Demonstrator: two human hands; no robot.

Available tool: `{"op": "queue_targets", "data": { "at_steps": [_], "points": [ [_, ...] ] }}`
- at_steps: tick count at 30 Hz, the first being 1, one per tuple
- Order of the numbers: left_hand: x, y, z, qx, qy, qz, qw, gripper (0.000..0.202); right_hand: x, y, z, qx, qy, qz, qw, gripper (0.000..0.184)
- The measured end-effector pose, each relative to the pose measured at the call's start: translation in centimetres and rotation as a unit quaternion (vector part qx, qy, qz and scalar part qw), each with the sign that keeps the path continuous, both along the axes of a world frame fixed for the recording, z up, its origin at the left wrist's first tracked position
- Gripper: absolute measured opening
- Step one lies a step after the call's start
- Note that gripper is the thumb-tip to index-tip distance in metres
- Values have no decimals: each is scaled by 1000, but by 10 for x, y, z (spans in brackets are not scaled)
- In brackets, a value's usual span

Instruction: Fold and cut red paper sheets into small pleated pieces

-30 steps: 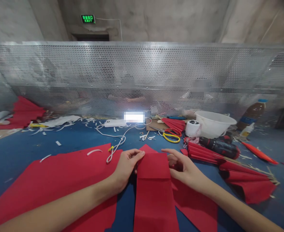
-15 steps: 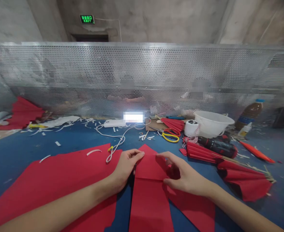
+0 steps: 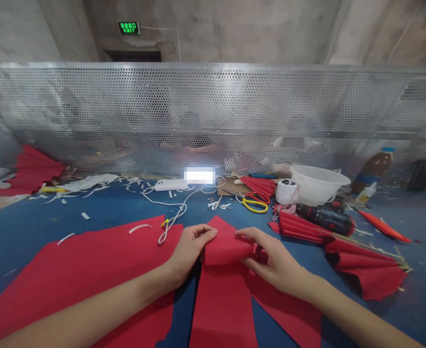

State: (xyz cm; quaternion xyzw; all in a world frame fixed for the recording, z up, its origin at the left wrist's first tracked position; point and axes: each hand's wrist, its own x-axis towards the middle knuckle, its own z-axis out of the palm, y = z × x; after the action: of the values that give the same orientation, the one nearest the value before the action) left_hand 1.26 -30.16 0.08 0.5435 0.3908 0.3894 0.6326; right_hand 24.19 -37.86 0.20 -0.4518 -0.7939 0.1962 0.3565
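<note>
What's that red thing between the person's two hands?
In the head view, a folded strip of red paper lies between the left hand and the right hand, both gripping its edges.

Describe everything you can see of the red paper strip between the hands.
The red paper strip is long, matte and flat, and lies on the blue work surface. Its far end is folded over into a curved, doubled flap, held at its sides by the left hand and the right hand. A pointed red tip shows beyond the fold; whether it belongs to this strip cannot be told.
</note>
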Motion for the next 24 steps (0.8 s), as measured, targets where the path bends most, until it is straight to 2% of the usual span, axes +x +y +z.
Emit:
{"op": "queue_targets", "data": {
  "at_steps": [4,6,9,12,15,17,20,24],
  "points": [
    [1,-3,2,12,4,-19,1000,32,-1,2,0,0,54,-83,995,16],
    [1,-6,3,6,4,-48,999,38,-3,3,-1,-27,116,-103,988,22],
    [0,-11,6,23,8,-107,994,51,-7,5,-2,-113,261,-70,956,22],
    [-1,-13,8,42,9,-126,991,57,-10,6,-4,-172,355,-64,917,42],
    [-1,-13,8,29,-27,-120,992,62,-12,6,-6,-157,353,-114,915,42],
    [0,-11,6,37,-27,-91,995,52,-12,5,-6,-138,355,-134,915,39],
    [1,-9,3,48,-34,-46,997,42,-13,5,-6,-126,352,-121,919,37],
    [2,-7,0,31,-71,-26,997,41,-12,5,-5,-105,282,-106,948,26]
  ]
}}
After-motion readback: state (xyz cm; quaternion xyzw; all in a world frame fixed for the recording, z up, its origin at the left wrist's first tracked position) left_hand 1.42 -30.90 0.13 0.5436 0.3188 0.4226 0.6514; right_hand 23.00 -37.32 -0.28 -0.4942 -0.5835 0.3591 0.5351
